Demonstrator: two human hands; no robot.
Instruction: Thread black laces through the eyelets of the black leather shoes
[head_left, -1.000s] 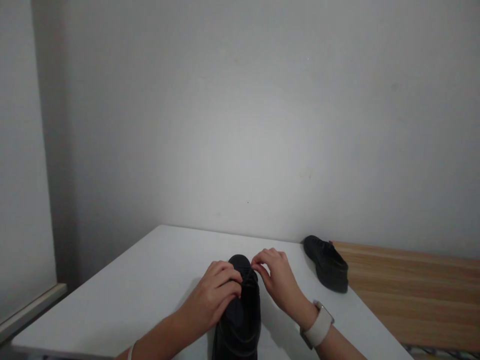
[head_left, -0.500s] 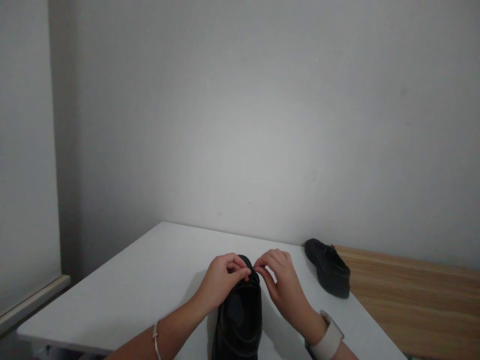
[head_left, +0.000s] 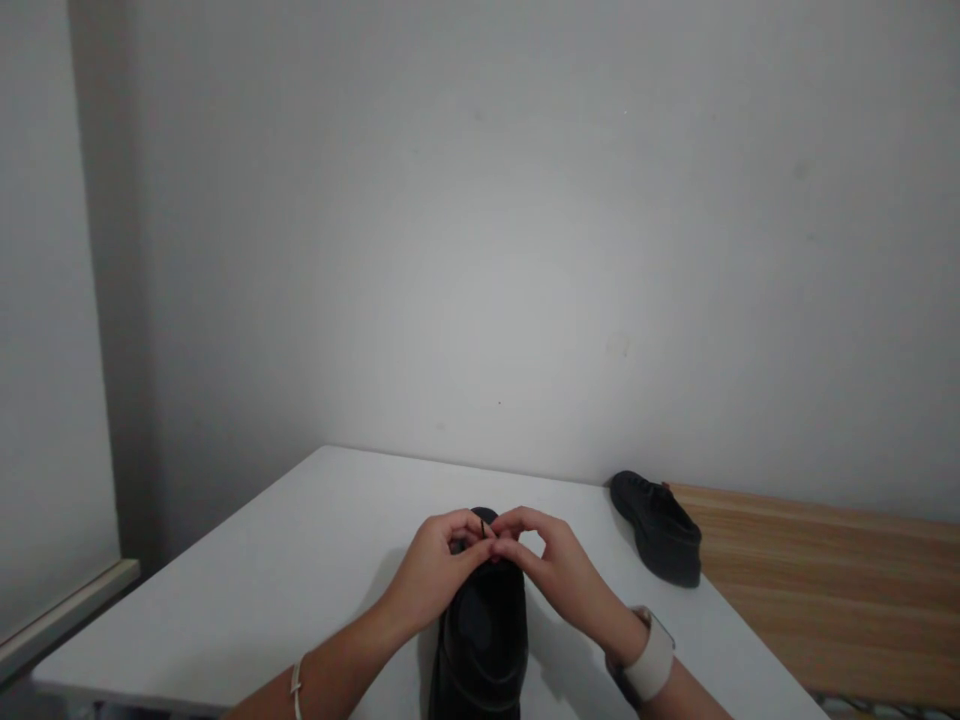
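On the counter (head_left: 255, 580), the near shoe (head_left: 486, 655) sat beneath both hands, which had just drawn together above its front: the left hand (head_left: 431, 565) pinched the lace (head_left: 483, 526), the right hand (head_left: 559, 568) met its fingertips (whether gripping, I couldn't tell), bringing both to one spot. The far shoe (head_left: 660, 532) lay well apart.

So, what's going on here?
A person's left hand and right hand meet over the front of a black shoe, both pinching at what appears to be its lace. The shoe stands on a white table, toe pointing away. Another black shoe sits by the table's right edge, untouched.
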